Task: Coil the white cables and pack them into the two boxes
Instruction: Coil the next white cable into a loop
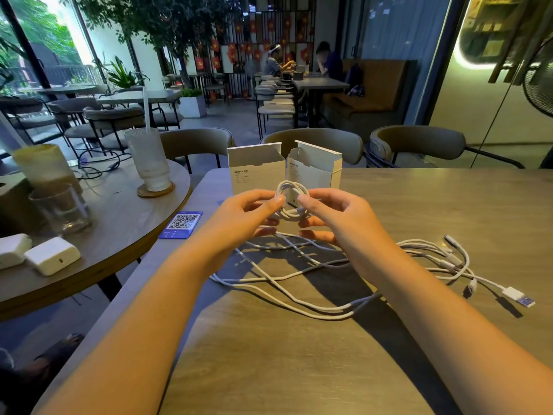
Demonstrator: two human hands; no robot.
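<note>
2 hands meet at the centre of the frame over a wooden table [419, 205], both holding 1 small coil of white cable [291, 202]. The left hand [248, 215] pinches the coil's left side between thumb and curled fingers, and the right hand [335, 217] pinches its right side the same way. The coil is a tight round loop of several turns, thin, smooth and plain white, lifted just above the table.

Below and to the right of the hands, loose cables [299, 283] lie tangled on the table in long wavy strands that cross one another; how many separate cables there are I cannot tell. The strands gather at the right of the frame, where several small plugs [452, 259] show, and 1 larger flat plug [519, 297] with a blue tip lies at the far end, lower right.

2 white boxes stand upright side by side just behind the coil, top flaps open: the left box [257, 172] faces forward with small grey print, and the right box [317, 169] is turned at an angle, touching or nearly touching the first.

1 blue card [181, 225] with a square code lies at the table's left edge. At the left of the frame, a round table [119, 217] carries 2 white chargers [52, 255] and several glasses [149, 160].
</note>
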